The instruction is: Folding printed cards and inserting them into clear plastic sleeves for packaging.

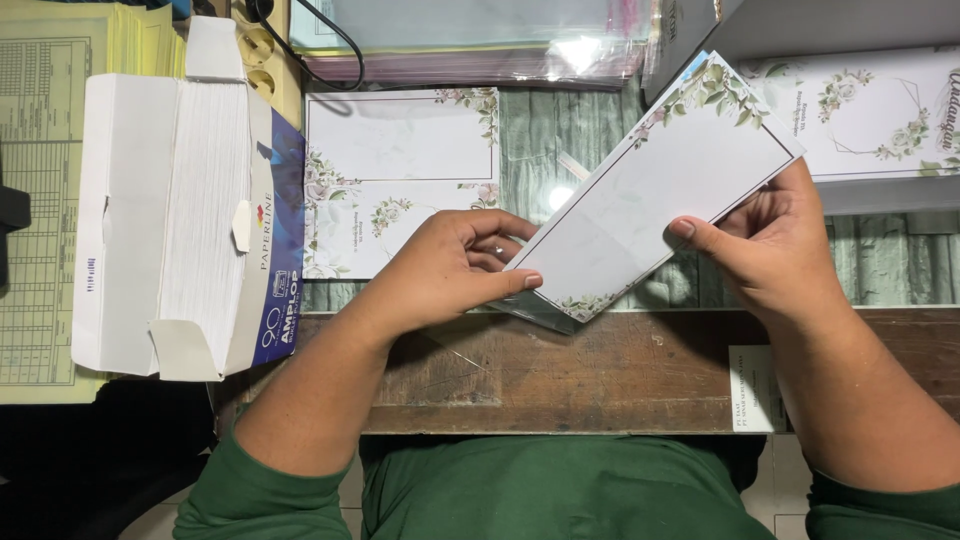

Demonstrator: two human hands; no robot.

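I hold a long white card [650, 190] with green leaf and flower print at its corners, tilted up toward the right. My left hand [450, 270] pinches its lower left end between thumb and fingers. My right hand [775, 250] grips its lower right edge, thumb on top. A clear plastic sleeve edge shows under the card's lower end. Beneath, on the table, lies a stack of matching floral cards [400, 180].
An open white and blue box [190, 215] full of white envelopes stands at the left. Yellow forms [45, 200] lie beneath it. More floral printed sheets [880, 120] lie at the right, clear plastic sleeves [470, 45] at the back. The wooden table edge [600, 370] runs across the front.
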